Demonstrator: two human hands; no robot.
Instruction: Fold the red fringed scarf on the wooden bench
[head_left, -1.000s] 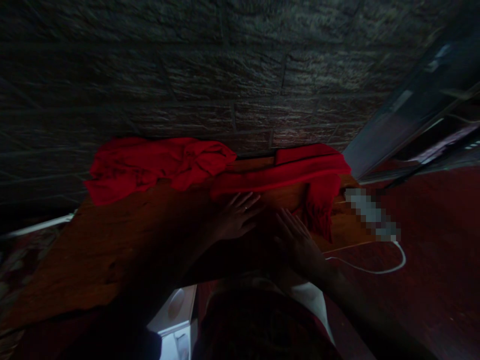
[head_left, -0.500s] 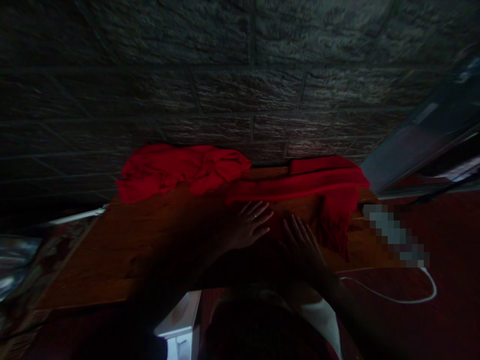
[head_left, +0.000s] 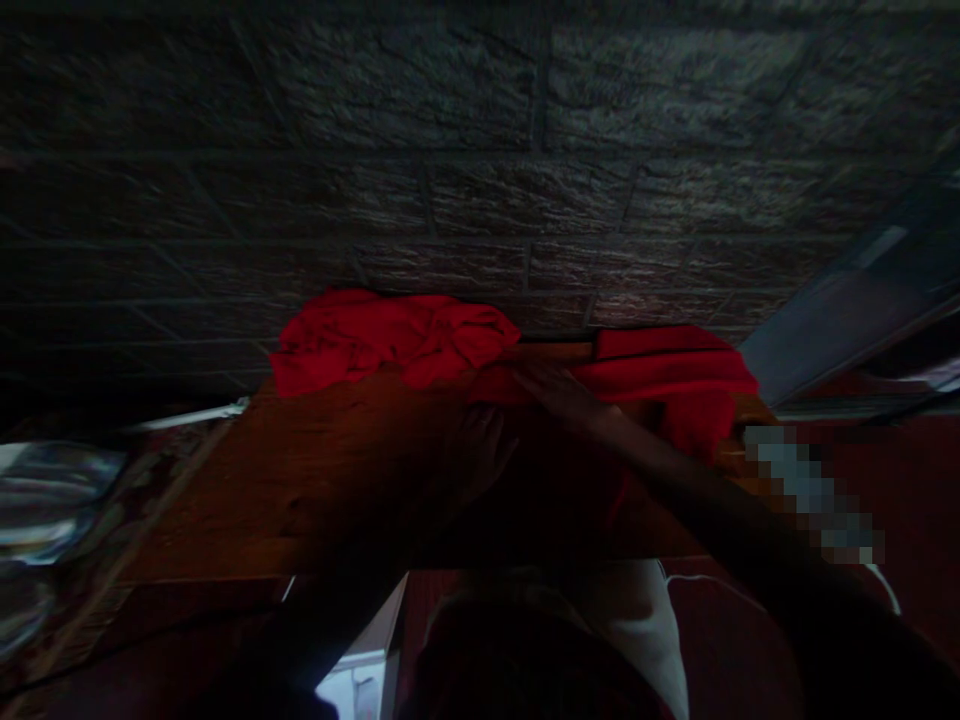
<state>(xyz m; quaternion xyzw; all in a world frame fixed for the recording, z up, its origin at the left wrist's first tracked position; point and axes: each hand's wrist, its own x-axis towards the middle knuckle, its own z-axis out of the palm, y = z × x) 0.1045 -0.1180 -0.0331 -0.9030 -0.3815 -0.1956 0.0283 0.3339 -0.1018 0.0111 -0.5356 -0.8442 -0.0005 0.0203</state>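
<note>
A long red scarf (head_left: 660, 375) lies folded in a strip across the right half of the wooden table (head_left: 247, 480), with one end hanging toward me. On that strip, near its left end, my right hand (head_left: 566, 398) rests with its fingers stretched out. My left hand (head_left: 480, 450) is lower and to the left, fingers spread, just in front of the strip. Deep shadow hides what lies under both palms. A second red cloth (head_left: 390, 335) sits crumpled at the back left, touched by neither hand.
A stone-block wall (head_left: 480, 200) rises right behind the table. At the right end lies a blurred-out pale object (head_left: 810, 490) with a white cable (head_left: 885, 585). Glossy plastic-looking packages (head_left: 56, 495) are on the left, a white cabinet (head_left: 356, 685) below the front edge.
My right hand has moved left and away from me onto the scarf strip. My left hand has shifted slightly down and left. The view has turned a little left.
</note>
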